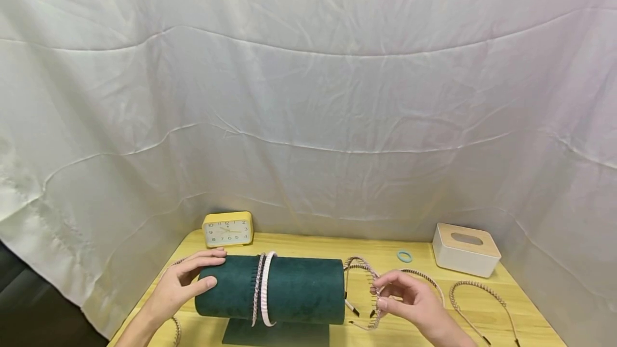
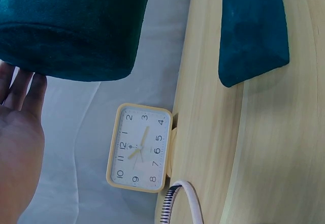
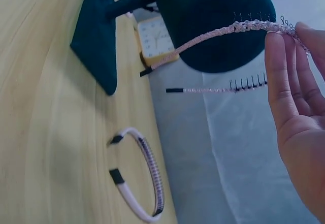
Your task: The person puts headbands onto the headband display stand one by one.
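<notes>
A dark green velvet cylinder stand (image 1: 308, 288) lies crosswise in front of me. Round its middle sit a braided headband (image 1: 257, 293) and, close beside it, a white one (image 1: 264, 288). At the cylinder's left end my left hand (image 1: 180, 283) rests with thumb and fingers spread, touching the velvet. Beyond the right end, my right hand (image 1: 409, 301) pinches a pinkish braided headband with small comb teeth (image 3: 218, 32) between thumb and fingers. Its dark-tipped ends hang free in the right wrist view, apart from the stand.
A yellow alarm clock (image 1: 227, 230) stands behind on the left. At the back right are a white tissue box (image 1: 458, 256) and a blue ring (image 1: 404, 256). More headbands lie right (image 1: 474, 284), behind the right hand (image 1: 429, 280) and left of the stand (image 1: 177, 331). Grey cloth (image 1: 337, 122) hangs behind.
</notes>
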Motion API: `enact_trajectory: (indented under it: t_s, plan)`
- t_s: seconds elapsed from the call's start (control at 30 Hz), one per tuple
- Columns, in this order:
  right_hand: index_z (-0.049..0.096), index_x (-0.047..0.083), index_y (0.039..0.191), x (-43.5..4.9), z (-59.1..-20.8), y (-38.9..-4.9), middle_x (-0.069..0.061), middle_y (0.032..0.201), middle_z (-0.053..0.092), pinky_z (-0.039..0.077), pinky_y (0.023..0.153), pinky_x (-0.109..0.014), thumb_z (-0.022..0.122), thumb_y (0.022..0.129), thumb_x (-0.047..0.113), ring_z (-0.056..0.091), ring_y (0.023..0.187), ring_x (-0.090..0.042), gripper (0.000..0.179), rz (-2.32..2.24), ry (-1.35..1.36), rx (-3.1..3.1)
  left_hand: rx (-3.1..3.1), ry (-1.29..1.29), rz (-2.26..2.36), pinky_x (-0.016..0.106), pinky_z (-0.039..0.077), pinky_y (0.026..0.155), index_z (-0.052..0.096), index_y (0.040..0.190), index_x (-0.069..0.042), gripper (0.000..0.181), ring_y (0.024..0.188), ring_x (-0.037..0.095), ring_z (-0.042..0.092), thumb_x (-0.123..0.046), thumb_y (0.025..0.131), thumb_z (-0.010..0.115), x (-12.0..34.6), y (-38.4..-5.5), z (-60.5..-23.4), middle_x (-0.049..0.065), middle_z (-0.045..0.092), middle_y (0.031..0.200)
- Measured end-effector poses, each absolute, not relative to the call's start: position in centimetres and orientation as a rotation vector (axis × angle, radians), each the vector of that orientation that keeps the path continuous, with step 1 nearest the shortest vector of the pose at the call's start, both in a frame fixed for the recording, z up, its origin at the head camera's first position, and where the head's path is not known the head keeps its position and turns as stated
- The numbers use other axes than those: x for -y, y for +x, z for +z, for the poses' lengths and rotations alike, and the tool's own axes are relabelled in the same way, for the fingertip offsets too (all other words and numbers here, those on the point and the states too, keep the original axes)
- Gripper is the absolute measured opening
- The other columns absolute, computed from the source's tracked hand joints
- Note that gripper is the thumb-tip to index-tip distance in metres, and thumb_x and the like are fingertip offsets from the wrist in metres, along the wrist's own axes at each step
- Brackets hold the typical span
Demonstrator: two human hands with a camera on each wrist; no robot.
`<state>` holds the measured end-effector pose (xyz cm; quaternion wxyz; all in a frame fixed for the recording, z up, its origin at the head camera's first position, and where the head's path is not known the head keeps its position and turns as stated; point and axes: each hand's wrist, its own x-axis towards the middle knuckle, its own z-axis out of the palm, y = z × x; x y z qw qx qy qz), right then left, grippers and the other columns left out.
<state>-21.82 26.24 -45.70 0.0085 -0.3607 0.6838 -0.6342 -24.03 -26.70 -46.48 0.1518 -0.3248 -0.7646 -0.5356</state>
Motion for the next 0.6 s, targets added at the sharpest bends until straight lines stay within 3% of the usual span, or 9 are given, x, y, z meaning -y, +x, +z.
enact_trajectory:
  t_s: [0.47, 0.6]
  plan:
    - [0.063, -0.007, 0.132, -23.6, -44.9, -21.4, 0.002, 0.122, 0.073, 0.069, 0.076, -0.041, 0.062, 0.103, -0.01, 0.075, 0.092, -0.012, 0.028, -2.017, -1.1, -2.082, 2.187, -0.934, -1.543, 0.011, 0.045, 0.116, 0.073, 0.134, 0.002, 0.041, 0.14, 0.0, 0.06, 0.016, 0.096, 0.068, 26.7, -23.9, -46.5, 0.0, 0.069, 0.148]
    - [0.066, -0.002, 0.131, -22.7, -45.0, -21.2, 0.006, 0.124, 0.072, 0.069, 0.077, -0.038, 0.063, 0.104, -0.01, 0.076, 0.093, -0.01, 0.029, -2.013, -1.099, -2.089, 2.185, -0.933, -1.541, 0.011, 0.045, 0.116, 0.073, 0.134, 0.002, 0.041, 0.14, 0.0, 0.06, 0.016, 0.095, 0.068, 26.6, -23.9, -46.5, -0.001, 0.069, 0.148]
